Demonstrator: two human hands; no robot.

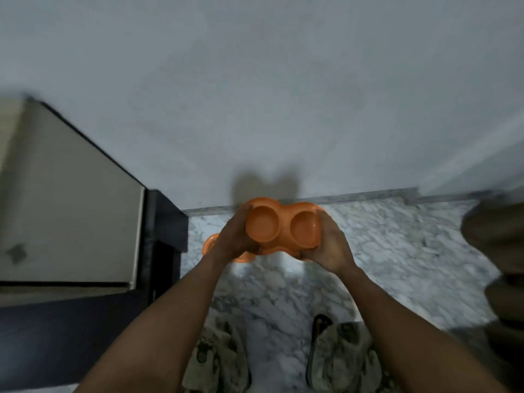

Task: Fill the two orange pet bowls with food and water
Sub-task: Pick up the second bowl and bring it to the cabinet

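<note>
Head cam: you're holding the orange double pet bowl (283,224) off the marble floor (397,251), near the wall. Your left hand (235,239) and right hand (326,246) each wrap one end, probably to keep it level. Both cups look empty. Another orange dish (210,244) peeks out below your left hand.

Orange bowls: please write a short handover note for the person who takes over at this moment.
Left hand grips the left end of the double bowl; right hand grips its right end.
The bowl is held in the air above the floor. Both wells look empty.
A second bowl lies on the floor under the left hand, mostly hidden.
Done: bowl picked up. Left: put in food and water.
</note>
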